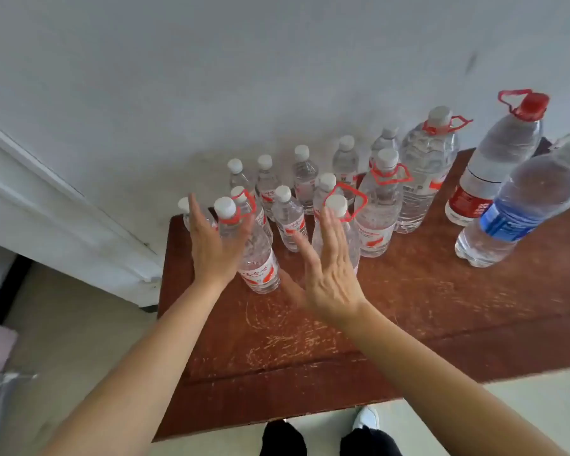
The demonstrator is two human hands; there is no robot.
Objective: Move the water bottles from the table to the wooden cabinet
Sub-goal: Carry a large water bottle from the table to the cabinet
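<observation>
Several clear water bottles with white caps stand on a scratched red-brown wooden table (408, 307) against a white wall. My left hand (213, 245) is stretched out with straight fingers, against the left side of a medium bottle with a red handle ring (257, 258). My right hand (329, 271) is open too, fingers straight, just in front of another ringed bottle (338, 218). Neither hand grips anything. Small bottles (288, 225) stand behind in rows. No cabinet is in view.
Bigger jugs stand at the right: one with a white cap (425, 166), one with a red cap (497, 159) and a blue-labelled bottle (520, 205). A white door frame (63, 209) is at the left. My legs and a shoe (366, 419) show below the table's front edge.
</observation>
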